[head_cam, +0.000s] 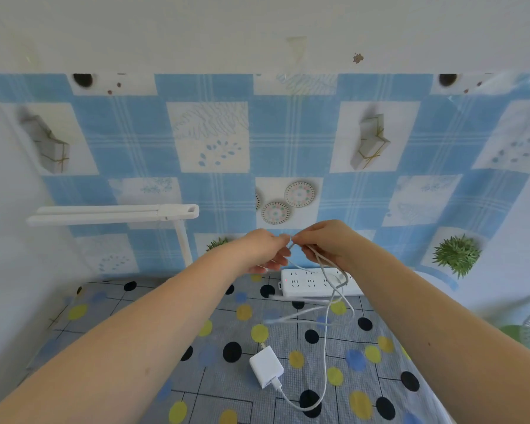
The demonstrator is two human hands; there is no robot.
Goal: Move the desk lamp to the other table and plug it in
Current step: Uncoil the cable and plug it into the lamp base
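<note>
I am pinching the white cord (325,304) with both hands above the far edge of the table (129,332); my left hand (265,250) and right hand (322,243) are each nipping it at fingertips, nearly touching. Loops are hanging down over the power strip (315,283), which is lying along the far edge. The adapter (266,366) is lying mid-table, cord attached. The desk lamp (114,214) is standing at the far left corner, head level, against the patterned wall covering (288,133).

Table (110,319) under dotted cloth; on top: power strip (315,286), white adapter (266,366), loose cable (325,362), lamp stem (185,246).
</note>
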